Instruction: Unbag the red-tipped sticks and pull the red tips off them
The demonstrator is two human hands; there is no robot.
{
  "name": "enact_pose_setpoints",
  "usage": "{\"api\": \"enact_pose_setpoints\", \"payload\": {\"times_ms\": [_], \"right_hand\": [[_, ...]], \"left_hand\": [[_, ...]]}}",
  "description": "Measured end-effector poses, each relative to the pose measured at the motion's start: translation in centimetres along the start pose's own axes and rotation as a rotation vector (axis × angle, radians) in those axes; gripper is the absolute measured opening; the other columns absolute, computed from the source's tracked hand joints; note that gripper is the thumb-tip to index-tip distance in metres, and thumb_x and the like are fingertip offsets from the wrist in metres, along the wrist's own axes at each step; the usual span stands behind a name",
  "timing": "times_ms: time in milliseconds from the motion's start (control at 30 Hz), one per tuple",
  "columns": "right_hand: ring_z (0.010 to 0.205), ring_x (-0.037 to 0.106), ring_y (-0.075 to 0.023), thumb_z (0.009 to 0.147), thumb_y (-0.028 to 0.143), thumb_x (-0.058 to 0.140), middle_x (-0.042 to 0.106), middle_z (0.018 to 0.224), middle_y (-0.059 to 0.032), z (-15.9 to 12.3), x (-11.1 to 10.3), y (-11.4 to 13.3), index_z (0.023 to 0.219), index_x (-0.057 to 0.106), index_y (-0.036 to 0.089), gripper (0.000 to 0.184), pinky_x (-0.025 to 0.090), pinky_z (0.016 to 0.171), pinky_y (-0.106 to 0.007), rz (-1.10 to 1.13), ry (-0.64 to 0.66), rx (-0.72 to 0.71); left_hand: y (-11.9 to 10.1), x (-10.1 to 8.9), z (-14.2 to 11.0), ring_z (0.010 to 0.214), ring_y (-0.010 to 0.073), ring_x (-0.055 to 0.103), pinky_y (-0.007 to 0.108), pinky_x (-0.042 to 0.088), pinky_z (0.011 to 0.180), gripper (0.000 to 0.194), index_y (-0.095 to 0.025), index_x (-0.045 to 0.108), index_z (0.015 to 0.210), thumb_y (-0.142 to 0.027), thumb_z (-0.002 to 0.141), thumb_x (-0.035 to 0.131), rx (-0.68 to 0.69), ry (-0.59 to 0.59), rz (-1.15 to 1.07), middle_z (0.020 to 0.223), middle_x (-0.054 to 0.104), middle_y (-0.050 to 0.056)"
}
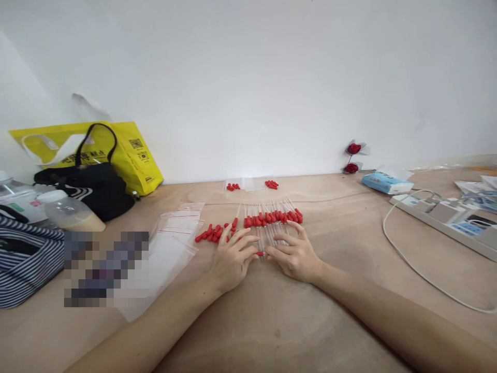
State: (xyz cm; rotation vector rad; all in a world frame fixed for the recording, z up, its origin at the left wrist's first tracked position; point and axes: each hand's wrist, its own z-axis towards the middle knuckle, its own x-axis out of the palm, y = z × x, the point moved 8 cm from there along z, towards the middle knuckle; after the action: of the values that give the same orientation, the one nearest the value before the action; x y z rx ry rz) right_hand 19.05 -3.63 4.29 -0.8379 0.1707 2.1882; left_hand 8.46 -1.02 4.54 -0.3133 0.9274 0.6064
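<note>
My left hand (234, 257) and my right hand (298, 255) meet low at the middle of the table, fingers curled inward. Between their fingertips sits a small red rubber bulb (260, 254), pinched from the left by my left hand. My right thumb and forefinger close at its other side; what they grip is mostly hidden. Just beyond lies a row of clear dropper tubes (254, 209), many with red bulbs (267, 218) fitted, tips pointing at the wall. My right fingers rest over the near tubes. Loose red bulbs (215, 234) lie in a heap by my left fingers.
Clear zip bags (171, 243) lie left of my left hand. More red bulbs (272, 184) sit on plastic by the wall. A yellow bag (135, 155), black bag (104, 194) and bottle (73, 215) stand left. A tissue pack (387, 181) and power strip (458, 230) with cable lie right.
</note>
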Motion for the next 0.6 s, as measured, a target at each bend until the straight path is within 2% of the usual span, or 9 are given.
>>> {"api": "enact_pose_setpoints", "payload": {"times_ms": [600], "right_hand": [[0.075, 0.056, -0.0118, 0.084, 0.022, 0.049, 0.058, 0.052, 0.0051, -0.07, -0.55, 0.15, 0.082, 0.061, 0.022, 0.012, 0.02, 0.098, -0.044, -0.026, -0.046, -0.024]], "left_hand": [[-0.83, -0.27, -0.02, 0.11, 0.0218, 0.048, 0.053, 0.013, 0.103, 0.023, -0.022, 0.061, 0.075, -0.013, 0.081, 0.041, 0.069, -0.047, 0.032, 0.104, 0.063, -0.001]]}}
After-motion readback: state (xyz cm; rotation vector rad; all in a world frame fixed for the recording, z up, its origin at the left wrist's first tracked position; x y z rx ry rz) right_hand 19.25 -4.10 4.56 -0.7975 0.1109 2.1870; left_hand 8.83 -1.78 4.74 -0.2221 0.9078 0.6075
